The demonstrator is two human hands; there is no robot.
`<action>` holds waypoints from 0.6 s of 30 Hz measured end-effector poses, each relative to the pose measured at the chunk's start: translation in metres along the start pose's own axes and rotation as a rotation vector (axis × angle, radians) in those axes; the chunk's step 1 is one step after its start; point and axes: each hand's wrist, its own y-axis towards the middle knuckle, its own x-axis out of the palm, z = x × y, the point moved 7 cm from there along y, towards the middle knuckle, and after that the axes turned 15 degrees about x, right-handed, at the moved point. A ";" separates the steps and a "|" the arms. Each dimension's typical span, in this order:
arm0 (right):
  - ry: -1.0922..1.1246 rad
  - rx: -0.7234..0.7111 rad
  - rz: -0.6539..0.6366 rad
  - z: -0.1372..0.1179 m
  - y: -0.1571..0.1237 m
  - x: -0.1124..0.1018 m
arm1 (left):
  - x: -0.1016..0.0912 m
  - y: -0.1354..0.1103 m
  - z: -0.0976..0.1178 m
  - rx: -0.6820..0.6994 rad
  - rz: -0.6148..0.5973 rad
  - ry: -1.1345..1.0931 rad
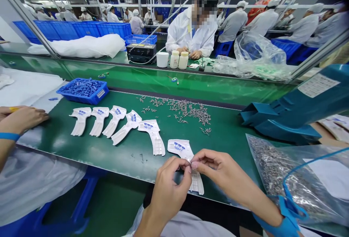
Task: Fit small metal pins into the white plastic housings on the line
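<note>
My left hand (171, 186) and my right hand (226, 171) meet over a white moulded plastic part (180, 148) near the belt's front edge. Their fingertips pinch at its middle, and anything small between them is hidden. Several similar white parts (152, 135) with blue pieces lie in a row to the left on the green conveyor belt (117, 164). Small metal pieces (182, 109) are scattered beyond them. A blue strap (289, 211) circles my right wrist. A co-worker's hand (23, 120) rests at the far left.
A clear bag of metal pieces (280, 179) lies at my right, beside a teal plastic scoop (280, 117). A blue crate of blue parts (83, 91) stands on the belt. Beyond a second green belt (136, 79), a seated co-worker (191, 29) faces me, among rows of workers.
</note>
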 end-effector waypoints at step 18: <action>-0.407 0.010 -0.041 0.004 0.008 0.000 | 0.004 -0.010 -0.007 0.203 -0.228 0.405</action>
